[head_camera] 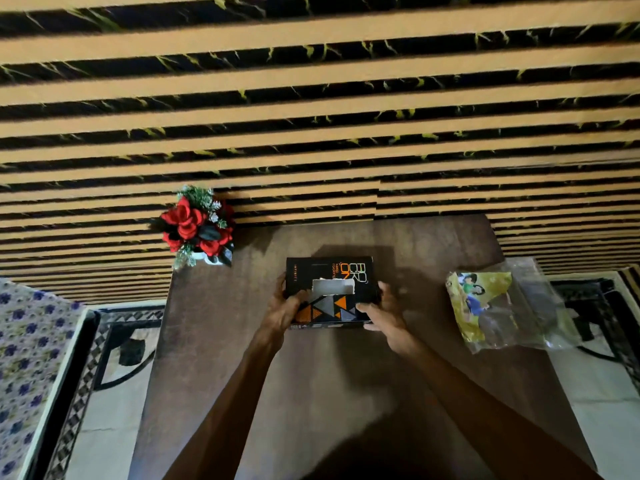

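A black box [330,277] with orange and grey triangles and orange lettering sits in the middle of the dark brown table [311,375]. Its top has a torn rectangular opening that shows a pale inside. My left hand [282,310] grips the box's left end, thumb curled over the top near the opening. My right hand [382,315] holds the right end, fingers wrapped round the side and thumb lying on the front edge.
A small pot of red artificial roses [197,226] stands at the table's far left corner. A clear plastic bag with a yellow printed packet [481,306] lies at the right edge. A striped orange and black wall rises behind. A flowered cloth [24,358] lies at left.
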A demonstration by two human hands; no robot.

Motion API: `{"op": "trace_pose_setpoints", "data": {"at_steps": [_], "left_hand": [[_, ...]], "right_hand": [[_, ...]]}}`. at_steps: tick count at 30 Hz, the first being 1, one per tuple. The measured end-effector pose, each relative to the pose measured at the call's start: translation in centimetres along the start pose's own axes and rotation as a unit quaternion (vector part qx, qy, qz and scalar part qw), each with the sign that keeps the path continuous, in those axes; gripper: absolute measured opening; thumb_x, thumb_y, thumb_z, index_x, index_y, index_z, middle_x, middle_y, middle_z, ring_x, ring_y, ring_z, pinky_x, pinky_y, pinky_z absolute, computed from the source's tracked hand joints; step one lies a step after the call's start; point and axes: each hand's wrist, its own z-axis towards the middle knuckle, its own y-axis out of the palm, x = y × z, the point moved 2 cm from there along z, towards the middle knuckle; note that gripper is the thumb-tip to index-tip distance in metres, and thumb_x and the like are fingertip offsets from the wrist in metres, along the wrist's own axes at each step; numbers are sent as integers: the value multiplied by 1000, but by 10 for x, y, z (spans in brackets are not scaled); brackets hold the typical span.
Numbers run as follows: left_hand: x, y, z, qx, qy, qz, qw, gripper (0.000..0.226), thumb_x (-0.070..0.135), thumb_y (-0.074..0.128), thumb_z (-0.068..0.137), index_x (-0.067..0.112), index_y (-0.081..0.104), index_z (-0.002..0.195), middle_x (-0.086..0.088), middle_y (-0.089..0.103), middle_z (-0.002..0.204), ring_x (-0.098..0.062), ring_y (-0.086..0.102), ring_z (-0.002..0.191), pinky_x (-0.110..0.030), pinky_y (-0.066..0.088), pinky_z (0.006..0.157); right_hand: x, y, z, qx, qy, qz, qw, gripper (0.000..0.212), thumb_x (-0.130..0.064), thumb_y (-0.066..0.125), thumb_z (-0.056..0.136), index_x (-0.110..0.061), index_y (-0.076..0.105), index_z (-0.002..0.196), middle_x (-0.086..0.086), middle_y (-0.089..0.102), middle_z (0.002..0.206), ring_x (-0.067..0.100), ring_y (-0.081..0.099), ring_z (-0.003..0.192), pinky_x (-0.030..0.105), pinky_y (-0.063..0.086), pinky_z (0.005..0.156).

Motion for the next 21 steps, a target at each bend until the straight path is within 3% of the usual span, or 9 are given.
{"op": "trace_pose_setpoints", "data": {"at_steps": [3,5,8,11,14,18,21], "left_hand": [[24,8,30,-16,16,6,1000,44,16,62,90,52,44,108,5,61,111,-13,65,95,-23,54,65],[39,7,58,-18,28,-5,999,50,14,63,89,53,44,113,1,62,119,-15,66,96,-24,56,59],[54,4,76,-23,28,-27,999,55,9,62,87,33,45,133,-8,60,124,-20,65,93,-23,53,47],[63,0,100,-48,31,-29,998,68,17,66,76,32,43,138,-9,58,129,-29,63,105,-36,56,56],[70,-3,120,-54,54,-2,997,58,7,55,89,27,40,141,-7,59,124,-24,63,100,-28,57,57],[74,-4,136,-47,46,16,998,53,3,51,91,31,45,136,-5,63,110,-16,67,85,-37,56,58],[71,-3,139,-44,35,8,998,56,7,52,93,34,37,140,-4,60,113,-18,64,92,-40,58,66]], "right_hand": [[-28,2,31,20,-7,-24,999,51,-7,64,85,-19,41,129,9,55,129,22,57,104,47,57,87],[-50,7,57,22,-11,-27,999,46,-7,63,86,-18,44,126,11,55,128,22,56,102,47,57,88],[-70,10,73,14,-9,-26,1000,51,-3,59,88,-16,40,134,12,51,133,27,55,111,46,54,92],[-85,15,95,16,-10,-40,999,52,-2,57,89,-14,40,136,12,51,134,30,54,119,45,54,92],[-95,21,113,13,-11,-46,999,49,-1,57,90,-15,43,135,13,54,133,31,56,118,44,54,91],[-106,21,125,21,-6,-48,999,50,1,55,90,-15,43,136,14,54,132,30,57,115,41,56,86],[-106,18,130,4,-12,-57,998,49,-1,57,89,-16,44,134,13,55,130,26,59,105,44,56,89]]}}
